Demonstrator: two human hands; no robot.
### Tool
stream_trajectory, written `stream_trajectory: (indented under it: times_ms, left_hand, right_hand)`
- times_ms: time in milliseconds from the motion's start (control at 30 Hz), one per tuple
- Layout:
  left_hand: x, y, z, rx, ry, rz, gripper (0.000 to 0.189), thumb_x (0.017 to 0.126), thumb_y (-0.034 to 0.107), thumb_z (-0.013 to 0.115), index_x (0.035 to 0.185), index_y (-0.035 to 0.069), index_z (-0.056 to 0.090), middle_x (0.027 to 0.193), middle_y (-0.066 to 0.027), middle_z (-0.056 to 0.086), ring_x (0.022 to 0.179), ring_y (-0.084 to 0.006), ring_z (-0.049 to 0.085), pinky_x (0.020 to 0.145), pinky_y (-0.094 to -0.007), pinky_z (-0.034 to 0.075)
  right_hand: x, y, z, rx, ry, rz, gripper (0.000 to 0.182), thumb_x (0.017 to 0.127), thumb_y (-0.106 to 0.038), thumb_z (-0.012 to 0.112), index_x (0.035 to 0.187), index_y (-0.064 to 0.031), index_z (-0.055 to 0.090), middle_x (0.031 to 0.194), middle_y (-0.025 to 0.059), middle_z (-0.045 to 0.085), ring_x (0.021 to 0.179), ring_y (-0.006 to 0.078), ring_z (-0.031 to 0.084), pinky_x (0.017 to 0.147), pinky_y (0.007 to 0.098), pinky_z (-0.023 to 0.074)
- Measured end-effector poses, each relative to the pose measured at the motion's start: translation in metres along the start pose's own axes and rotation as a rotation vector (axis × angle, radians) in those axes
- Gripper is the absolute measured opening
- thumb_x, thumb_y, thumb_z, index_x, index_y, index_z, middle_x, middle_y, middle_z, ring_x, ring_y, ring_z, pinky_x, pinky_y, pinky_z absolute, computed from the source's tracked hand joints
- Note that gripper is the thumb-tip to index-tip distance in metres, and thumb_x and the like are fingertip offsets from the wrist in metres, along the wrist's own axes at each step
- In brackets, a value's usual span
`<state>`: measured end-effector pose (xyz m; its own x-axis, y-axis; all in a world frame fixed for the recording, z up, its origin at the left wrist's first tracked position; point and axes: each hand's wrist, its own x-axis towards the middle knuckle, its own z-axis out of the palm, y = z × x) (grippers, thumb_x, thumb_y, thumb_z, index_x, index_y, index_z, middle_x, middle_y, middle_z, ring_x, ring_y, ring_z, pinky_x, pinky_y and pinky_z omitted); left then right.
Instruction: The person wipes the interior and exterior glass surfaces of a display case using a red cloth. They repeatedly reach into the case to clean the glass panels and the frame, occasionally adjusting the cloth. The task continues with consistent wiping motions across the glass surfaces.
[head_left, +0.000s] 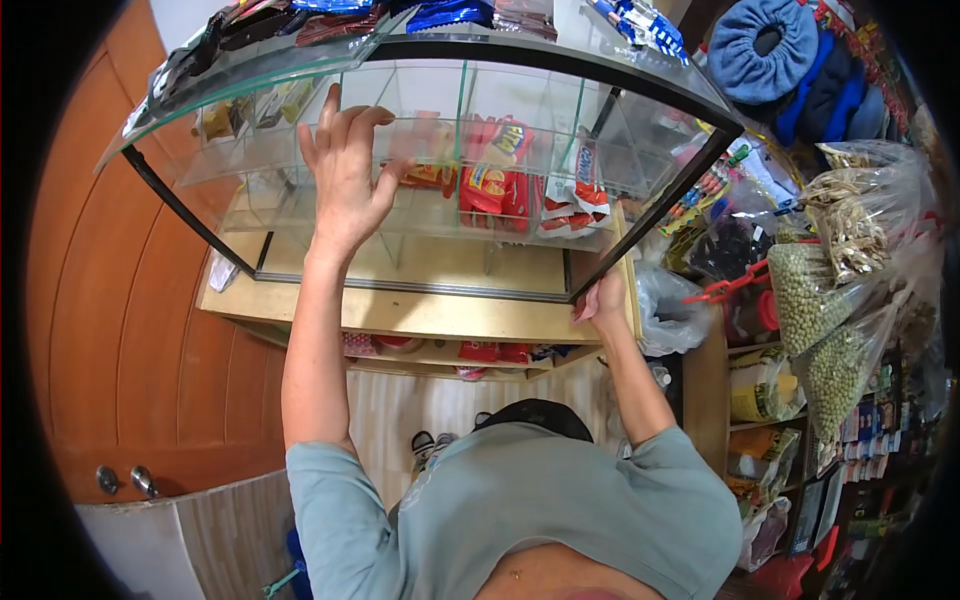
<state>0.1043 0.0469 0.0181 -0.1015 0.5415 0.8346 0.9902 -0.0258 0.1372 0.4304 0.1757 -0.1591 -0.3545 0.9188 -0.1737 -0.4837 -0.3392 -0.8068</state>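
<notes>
My left hand (349, 169) is raised at the open front of a glass display case with a black frame (480, 49). Its fingers are spread and hold nothing; whether they touch the glass, I cannot tell. Low at the case's right front corner, my right hand (611, 296) grips a pink cloth (587, 303) against the frame. Inside the case, clear dividers and a shelf separate red snack packs (495, 187), red-and-white wafer packs (581, 187) and orange packs (431, 176). The case rests on a light wooden counter (450, 311).
Blue and brown snack packets (450, 15) lie on the glass top. Bags of green beans (814, 300) and a red plastic chain (727, 285) hang at the right, near stocked shelves. An orange-brown wooden door (112, 262) stands at the left. Below the counter are more packets (487, 351).
</notes>
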Motion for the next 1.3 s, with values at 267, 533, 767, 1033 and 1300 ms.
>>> stream_trajectory:
  times_ms: [267, 533, 767, 1033, 1300]
  left_hand:
    - [-0.001, 0.000, 0.000, 0.046, -0.025, 0.014, 0.047, 0.079, 0.027, 0.072, 0.118, 0.011, 0.052, 0.121, -0.0072, 0.052, 0.139, -0.0343, 0.024, 0.108, -0.0556, 0.009]
    - [0.001, 0.000, 0.002, 0.011, 0.013, 0.006, 0.045, 0.074, 0.020, 0.072, 0.114, 0.013, 0.055, 0.118, -0.0070, 0.053, 0.138, -0.0358, 0.028, 0.107, -0.0594, 0.009]
    - [-0.001, -0.006, 0.005, 0.023, 0.000, 0.028, 0.046, 0.078, 0.027, 0.072, 0.117, 0.011, 0.053, 0.121, -0.0068, 0.054, 0.140, -0.0361, 0.024, 0.109, -0.0554, 0.006]
    - [-0.001, -0.003, 0.005, -0.036, 0.029, 0.028, 0.046, 0.073, 0.021, 0.072, 0.116, 0.014, 0.054, 0.121, -0.0045, 0.052, 0.138, -0.0329, 0.026, 0.107, -0.0579, 0.006]
    - [0.000, -0.005, 0.002, 0.004, 0.004, 0.043, 0.046, 0.079, 0.027, 0.069, 0.120, 0.015, 0.051, 0.127, -0.0057, 0.052, 0.140, -0.0340, 0.024, 0.105, -0.0616, 0.012]
  right_hand:
    - [0.053, -0.184, 0.118, 0.188, -0.483, -0.582, 0.038, 0.097, -0.035, 0.045, 0.123, -0.0085, 0.054, 0.119, 0.0058, 0.059, 0.111, 0.0205, 0.056, 0.093, 0.0365, 0.0462]
    - [0.128, -0.071, 0.045, 0.085, -0.077, -0.332, 0.037, 0.096, -0.034, 0.046, 0.118, -0.0058, 0.056, 0.109, 0.0076, 0.061, 0.100, 0.0212, 0.058, 0.086, 0.0364, 0.0480]
    - [0.128, 0.016, -0.024, -0.057, 0.092, -0.017, 0.037, 0.095, -0.034, 0.047, 0.113, -0.0034, 0.058, 0.100, 0.0091, 0.063, 0.090, 0.0219, 0.061, 0.080, 0.0363, 0.0495]
    - [0.062, 0.044, -0.073, -0.121, 0.102, 0.147, 0.037, 0.094, -0.033, 0.048, 0.108, -0.0006, 0.061, 0.089, 0.0109, 0.065, 0.080, 0.0226, 0.063, 0.074, 0.0361, 0.0513]
    - [-0.094, -0.039, -0.096, -1.427, -0.201, 0.193, 0.019, 0.081, -0.014, 0.057, 0.093, -0.0012, 0.066, 0.072, 0.0043, 0.066, 0.061, 0.0149, 0.060, 0.055, 0.0303, 0.0453]
